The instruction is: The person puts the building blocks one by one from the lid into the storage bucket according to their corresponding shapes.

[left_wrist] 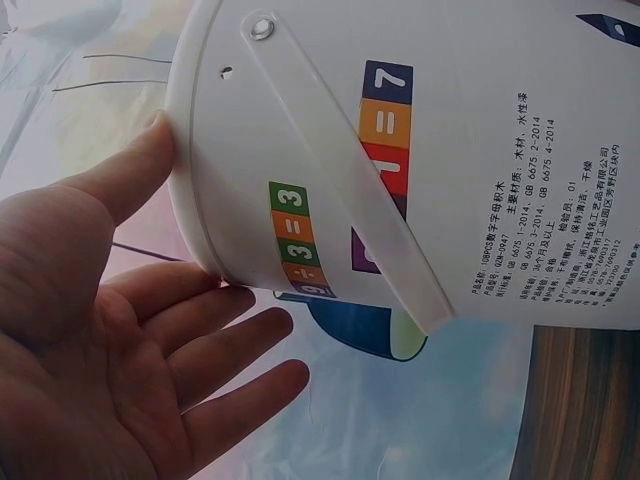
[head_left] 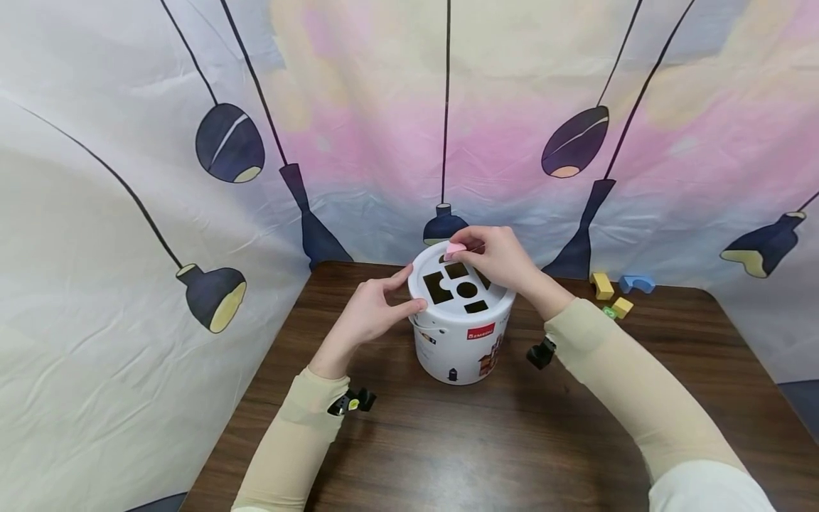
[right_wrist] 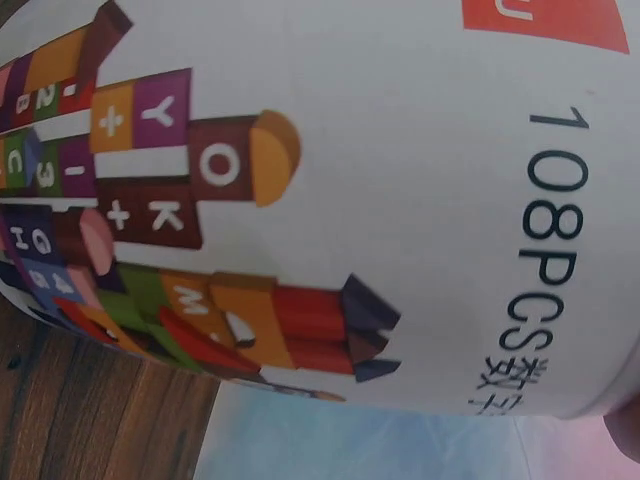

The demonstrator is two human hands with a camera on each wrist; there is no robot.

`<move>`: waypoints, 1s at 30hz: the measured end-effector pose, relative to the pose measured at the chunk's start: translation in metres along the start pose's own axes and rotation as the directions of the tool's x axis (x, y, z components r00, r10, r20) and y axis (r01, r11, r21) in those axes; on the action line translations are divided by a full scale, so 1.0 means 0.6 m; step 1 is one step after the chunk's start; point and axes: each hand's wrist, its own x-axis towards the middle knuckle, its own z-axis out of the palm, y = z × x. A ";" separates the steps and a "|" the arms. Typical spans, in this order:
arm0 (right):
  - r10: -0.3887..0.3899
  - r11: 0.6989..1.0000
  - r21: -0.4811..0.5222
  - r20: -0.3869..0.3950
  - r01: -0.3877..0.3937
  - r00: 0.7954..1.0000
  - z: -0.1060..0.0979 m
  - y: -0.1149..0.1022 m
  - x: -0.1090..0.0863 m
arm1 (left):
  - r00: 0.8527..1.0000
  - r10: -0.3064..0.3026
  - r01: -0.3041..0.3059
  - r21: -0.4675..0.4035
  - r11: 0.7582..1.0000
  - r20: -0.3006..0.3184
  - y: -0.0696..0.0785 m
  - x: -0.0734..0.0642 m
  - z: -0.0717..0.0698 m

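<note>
A white bucket [head_left: 448, 352] stands upright on the table, topped by a white lid [head_left: 425, 274] with several shaped holes. My left hand [head_left: 374, 309] touches the lid's left rim with thumb and fingers; in the left wrist view the fingers [left_wrist: 240, 350] are spread and mostly straight beside the bucket. Between the thumb and fingers of my right hand [head_left: 499, 256] is a small pink block [head_left: 455, 249], pinched over a hole at the lid's far side. The right wrist view shows mainly the bucket's printed side [right_wrist: 400, 200], with the hand almost wholly out of frame.
At the table's back right lie a yellow arch block [head_left: 601, 286], a blue arch block [head_left: 637, 284], a smaller yellow block [head_left: 622, 307] and a green piece [head_left: 609, 312]. A lamp-patterned cloth [head_left: 384, 142] hangs behind the wooden table [head_left: 435, 448].
</note>
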 end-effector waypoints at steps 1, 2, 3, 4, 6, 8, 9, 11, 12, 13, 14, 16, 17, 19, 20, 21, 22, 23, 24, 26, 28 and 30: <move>0.000 1.000 -0.003 0.003 0.000 1.000 0.001 0.000 0.003 | 1.000 -0.001 0.001 0.000 1.000 0.000 0.000 0.000 0.000; 0.001 1.000 -0.002 0.009 -0.001 1.000 0.002 -0.001 0.005 | 1.000 0.000 0.000 0.002 1.000 0.000 0.000 0.000 -0.001; 0.001 1.000 -0.004 0.014 -0.001 1.000 0.003 -0.001 0.007 | 1.000 0.000 0.000 0.008 1.000 -0.003 0.000 0.001 -0.001; 0.002 1.000 -0.005 0.019 -0.002 1.000 0.004 -0.002 0.010 | 1.000 -0.001 0.001 0.007 1.000 -0.001 -0.001 0.000 -0.001; 0.004 1.000 -0.010 0.025 -0.004 1.000 0.007 -0.002 0.013 | 1.000 0.000 0.000 0.009 1.000 -0.003 -0.001 0.000 -0.002; 0.010 1.000 -0.014 0.029 -0.010 1.000 0.008 -0.002 0.014 | 1.000 0.003 -0.003 0.016 1.000 -0.004 -0.001 0.001 -0.002; 0.013 1.000 -0.017 0.028 -0.012 1.000 0.008 -0.002 0.014 | 1.000 0.004 -0.004 0.019 1.000 -0.005 -0.001 0.001 -0.002; 0.020 1.000 -0.021 0.030 -0.020 0.999 0.009 -0.002 0.014 | 1.000 0.003 -0.003 0.019 1.000 -0.003 0.000 0.001 -0.001; 0.024 0.999 -0.022 0.032 -0.023 0.999 0.009 -0.001 0.013 | 1.000 0.002 -0.002 0.022 1.000 -0.003 0.000 0.001 -0.001; 0.027 0.999 -0.022 0.033 -0.026 0.999 0.009 -0.001 0.013 | 1.000 -0.001 0.001 0.020 1.000 -0.001 0.000 0.001 -0.001; 0.030 0.999 -0.024 0.035 -0.029 0.999 0.009 -0.001 0.012 | 1.000 -0.004 0.004 0.017 1.000 0.001 0.000 0.001 0.000; 0.031 0.999 -0.026 0.037 -0.030 0.999 0.009 -0.001 0.012 | 1.000 -0.006 0.006 0.011 1.000 0.003 -0.001 0.001 0.000; 0.030 0.999 -0.027 0.038 -0.029 0.999 0.009 0.000 0.011 | 1.000 -0.005 0.005 0.009 1.000 0.003 -0.001 0.001 0.000; 0.030 0.999 -0.030 0.038 -0.029 0.999 0.009 -0.001 0.011 | 1.000 -0.001 0.001 0.003 1.000 0.004 -0.002 0.001 0.001; 0.030 0.999 -0.032 0.039 -0.029 0.999 0.009 0.000 0.011 | 1.000 0.002 -0.002 0.003 1.000 0.005 -0.002 0.001 0.001; 0.030 0.999 -0.034 0.039 -0.029 0.999 0.010 0.000 0.010 | 1.000 0.004 -0.004 0.004 1.000 0.005 -0.001 0.001 0.001; 0.029 0.999 -0.036 0.041 -0.028 0.999 0.010 0.001 0.010 | 1.000 0.004 -0.004 0.004 1.000 0.006 -0.001 0.001 0.001; 0.029 0.999 -0.039 0.043 -0.027 0.999 0.010 0.001 0.010 | 1.000 0.005 -0.005 0.005 1.000 0.006 -0.001 0.001 0.001; 0.029 0.999 -0.043 0.046 -0.027 0.999 0.011 0.001 0.010 | 1.000 0.004 -0.004 0.006 1.000 0.006 -0.002 0.001 0.001; 0.032 0.998 -0.048 0.051 -0.029 0.998 0.011 0.002 0.011 | 1.000 0.002 -0.002 0.010 1.000 0.004 -0.002 0.001 0.001; 0.035 0.998 -0.053 0.056 -0.032 0.998 0.012 0.002 0.011 | 1.000 0.000 0.000 0.011 1.000 0.003 -0.002 0.001 0.001; 0.040 0.998 -0.055 0.058 -0.037 0.998 0.012 0.002 0.011 | 1.000 0.000 0.000 0.012 1.000 0.003 -0.001 0.001 0.001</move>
